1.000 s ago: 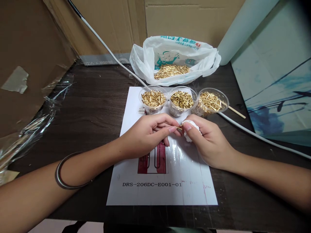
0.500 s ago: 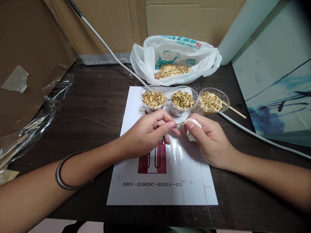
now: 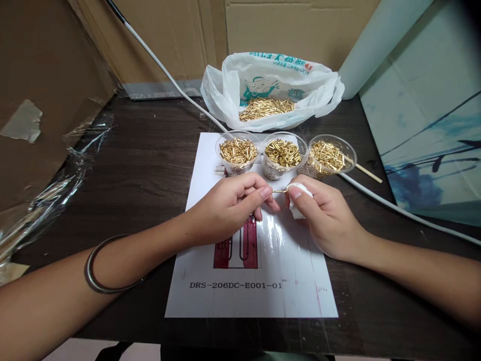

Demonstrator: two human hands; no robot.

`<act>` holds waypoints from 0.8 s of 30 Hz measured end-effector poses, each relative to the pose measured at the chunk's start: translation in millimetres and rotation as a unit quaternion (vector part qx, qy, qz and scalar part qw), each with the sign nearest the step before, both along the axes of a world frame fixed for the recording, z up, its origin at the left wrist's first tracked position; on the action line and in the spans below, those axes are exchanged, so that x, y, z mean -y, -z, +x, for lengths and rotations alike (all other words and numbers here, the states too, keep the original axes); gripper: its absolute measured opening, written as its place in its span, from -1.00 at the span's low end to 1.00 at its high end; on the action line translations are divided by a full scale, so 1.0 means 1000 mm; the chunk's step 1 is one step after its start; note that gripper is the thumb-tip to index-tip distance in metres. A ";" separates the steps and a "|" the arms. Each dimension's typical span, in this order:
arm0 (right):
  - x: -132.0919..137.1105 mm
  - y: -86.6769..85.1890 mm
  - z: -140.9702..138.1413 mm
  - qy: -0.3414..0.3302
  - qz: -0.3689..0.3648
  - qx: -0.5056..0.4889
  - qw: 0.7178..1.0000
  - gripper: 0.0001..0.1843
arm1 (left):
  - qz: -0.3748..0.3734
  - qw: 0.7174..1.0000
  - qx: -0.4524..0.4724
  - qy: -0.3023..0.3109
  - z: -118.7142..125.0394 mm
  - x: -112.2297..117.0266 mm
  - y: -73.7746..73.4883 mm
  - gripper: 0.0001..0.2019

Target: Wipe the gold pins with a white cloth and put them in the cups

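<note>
Brass-coloured pin (image 3: 279, 191), thin and short, lies nearly level between two bare hands, just right of the frame's centre. Left hand (image 3: 240, 203): thumb and forefinger pinched shut on the pin's left end, other fingers loosely curled beneath. Right hand (image 3: 319, 215): closed, thumb pressing a wad of white tissue (image 3: 299, 210) at the pin's right end; cannot tell whether skin or tissue meets the metal.

Below both hands, centre of frame: white printed sheet (image 3: 210, 303), dark red drawing partly covered by the left hand, lettering "DRS-206DC-E001-01" underneath. Just above the hands, three clear plastic cups in a row, each heaped with small gold-toned pieces: left cup (image 3: 233, 171), middle cup (image 3: 276, 173), right cup (image 3: 352, 151). Pale stick (image 3: 368, 173) projects beyond the right cup.

Upper centre: white plastic bag (image 3: 323, 103), open, green print, more gold-toned pieces inside. White cable (image 3: 161, 65) slants down from upper left toward the left cup. Dark wood-grain worktop (image 3: 146, 165) under everything. Cardboard (image 3: 158, 30) along the upper left; white tube (image 3: 387, 40) upper right; blue-painted panel (image 3: 432, 140) at the right. Metal bangle (image 3: 90, 271) on the left forearm, lower left.
</note>
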State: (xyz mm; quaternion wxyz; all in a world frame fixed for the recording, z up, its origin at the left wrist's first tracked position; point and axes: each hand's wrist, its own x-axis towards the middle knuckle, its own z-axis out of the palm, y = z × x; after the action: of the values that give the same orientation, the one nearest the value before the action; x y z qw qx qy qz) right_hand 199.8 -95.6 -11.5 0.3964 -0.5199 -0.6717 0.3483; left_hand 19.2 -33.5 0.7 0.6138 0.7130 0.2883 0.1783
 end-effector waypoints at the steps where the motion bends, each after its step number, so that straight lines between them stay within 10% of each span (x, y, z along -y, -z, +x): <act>1: 0.000 0.000 0.000 -0.002 0.001 -0.001 1.000 -0.69 | 0.002 1.000 -0.001 0.000 0.000 0.000 0.000 -0.75; 24: -0.001 -0.002 -0.002 -0.008 -0.006 0.016 1.000 -0.68 | -0.022 0.999 0.001 -0.037 0.000 0.000 0.002 -0.89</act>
State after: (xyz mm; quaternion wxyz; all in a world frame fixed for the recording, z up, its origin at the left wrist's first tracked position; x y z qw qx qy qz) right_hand 198.2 -95.1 -9.0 0.3798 -0.5225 -0.6802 0.3467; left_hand 19.6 -33.3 -1.1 0.6222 0.6881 0.3180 0.1955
